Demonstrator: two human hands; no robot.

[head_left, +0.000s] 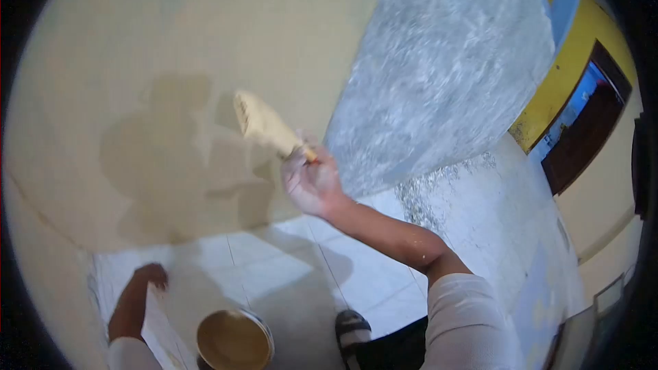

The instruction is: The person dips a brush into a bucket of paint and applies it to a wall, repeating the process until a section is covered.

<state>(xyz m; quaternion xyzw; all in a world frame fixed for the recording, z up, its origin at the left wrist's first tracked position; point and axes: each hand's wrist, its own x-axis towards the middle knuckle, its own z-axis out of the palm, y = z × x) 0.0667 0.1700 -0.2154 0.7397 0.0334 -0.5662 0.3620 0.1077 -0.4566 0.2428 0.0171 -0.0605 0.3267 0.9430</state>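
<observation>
A wide paintbrush [264, 120] coated in cream paint is in my right hand [312, 179], whose fingers are closed round its handle. The brush's broad head points up and left, in front of the cream-painted wall [274, 34]. Low on the left, my left hand [152, 275] hangs with loosely bent fingers and nothing in it. Nearest to that hand is a round bucket [235, 340] of cream paint, below and to its right.
A grey, bare-looking wall section [445, 75] adjoins the painted wall on the right. White floor tiles [291, 270] run along the wall's foot, and my sandalled foot [354, 332] stands beside the bucket. Farther right are a yellow wall [572, 72] and a dark doorway [582, 130].
</observation>
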